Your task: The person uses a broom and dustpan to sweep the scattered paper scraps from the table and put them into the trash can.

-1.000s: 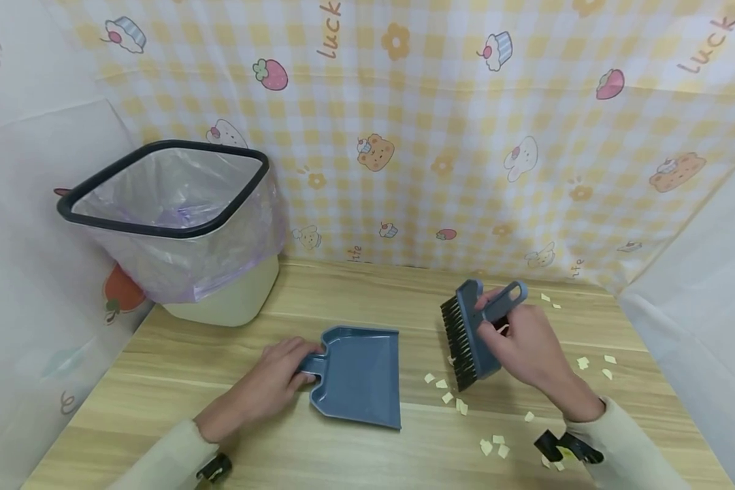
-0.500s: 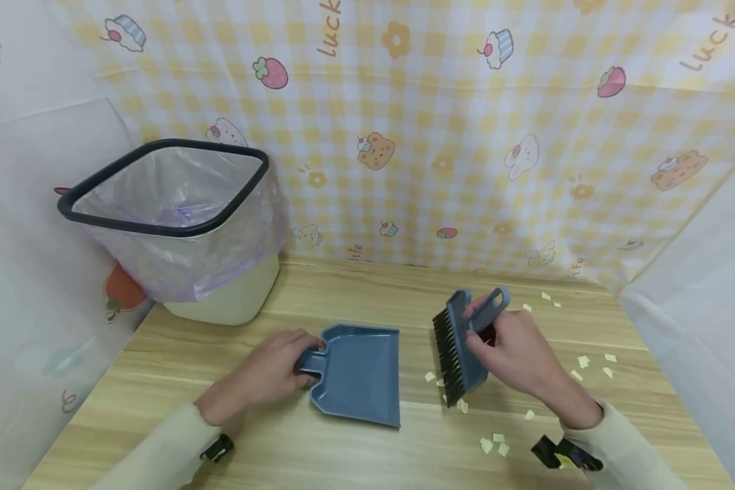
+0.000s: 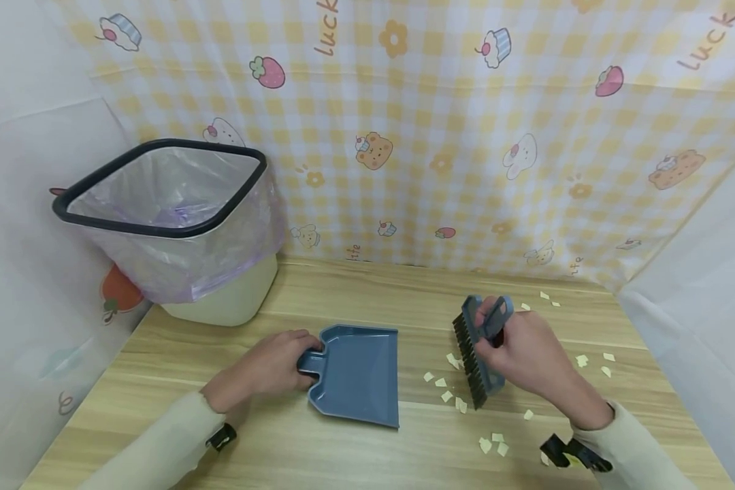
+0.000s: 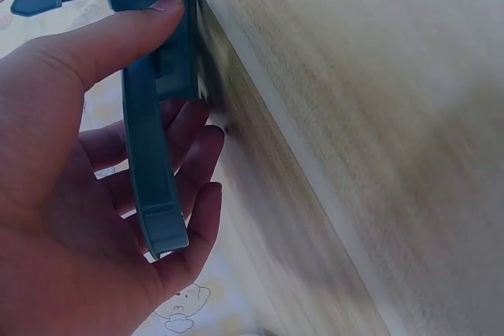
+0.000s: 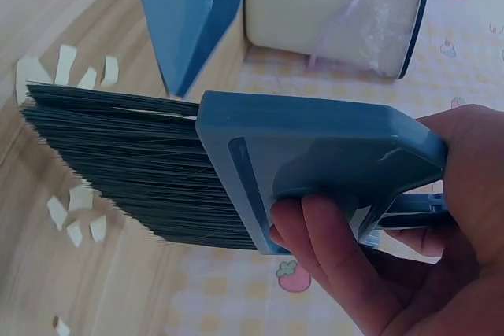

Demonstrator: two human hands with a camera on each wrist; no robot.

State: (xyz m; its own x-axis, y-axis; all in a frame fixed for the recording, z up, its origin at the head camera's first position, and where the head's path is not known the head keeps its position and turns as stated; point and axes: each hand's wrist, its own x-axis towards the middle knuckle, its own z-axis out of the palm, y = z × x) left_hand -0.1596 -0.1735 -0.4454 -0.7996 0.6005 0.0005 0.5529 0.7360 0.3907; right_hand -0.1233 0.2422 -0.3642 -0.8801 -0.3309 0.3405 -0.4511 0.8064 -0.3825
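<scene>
A blue dustpan [image 3: 356,376] lies on the table with its straight edge facing right. My left hand [image 3: 273,364] grips its handle; in the left wrist view the thumb lies along the handle [image 4: 150,155] and the fingers curl behind it. My right hand [image 3: 529,350] holds a blue hand brush [image 5: 315,163] by its handle, with dark bristles [image 5: 142,171] pointing down and left. Several pale paper scraps [image 3: 447,395] lie between brush and dustpan, some right beside the bristles. No scraps show in the dustpan.
A cream bin [image 3: 239,299] with a black rim and a translucent purple liner stands at the back left. More scraps [image 3: 495,444] lie near the front and at the right of the wooden table [image 3: 343,286]. A checked cloth [image 3: 441,136] hangs behind.
My right hand moved the brush left and toward me, then back to the right, leaving scraps uncovered on its left. The left hand and dustpan stay nearly in place.
</scene>
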